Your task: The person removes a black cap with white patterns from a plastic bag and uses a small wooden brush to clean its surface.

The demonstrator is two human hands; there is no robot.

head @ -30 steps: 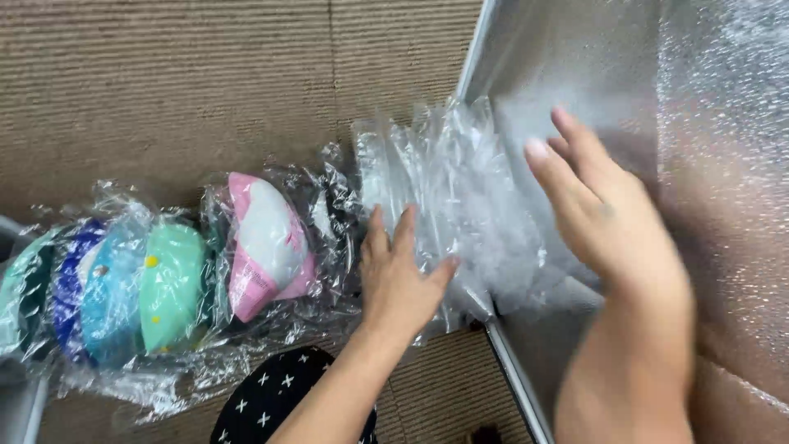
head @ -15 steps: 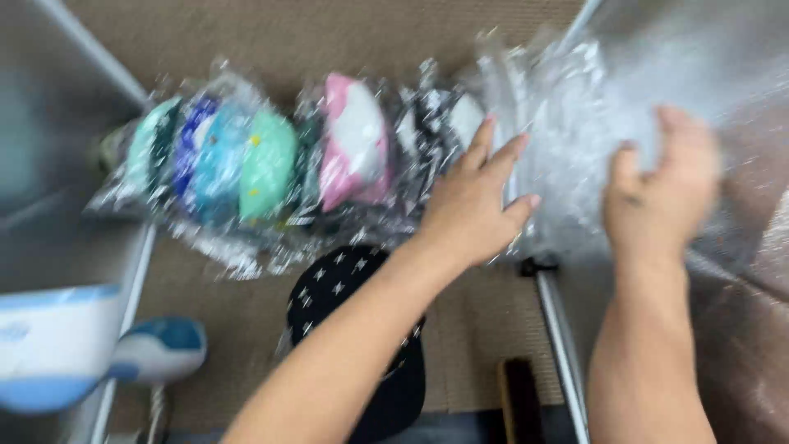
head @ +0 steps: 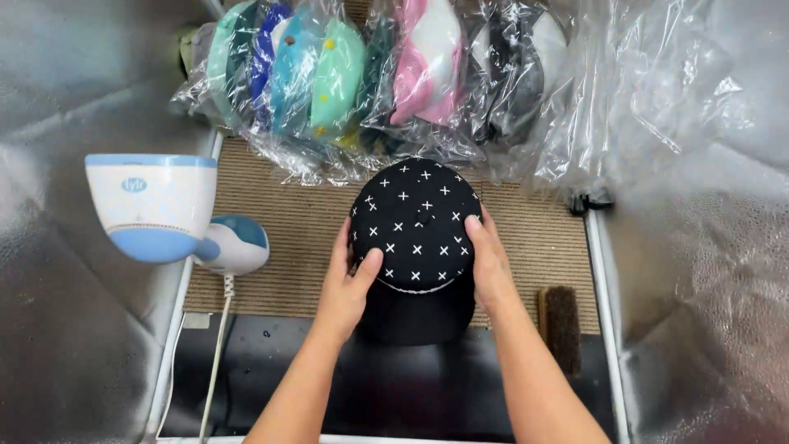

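Right now, at centre frame, a black cap with white crosses (head: 415,238) sits on the ribbed bench (head: 279,238), the left hand (head: 347,284) and right hand (head: 491,267) clasping its sides. Bagged caps (head: 353,78) line the top; a blue-white steamer (head: 152,205) stands left, a brush (head: 562,327) lower right.

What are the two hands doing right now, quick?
Left hand: closed on the left side of the black fabric cap with white crosses.
Right hand: closed on the cap's right side.

Bright, even light; glare on plastic (head: 625,90)
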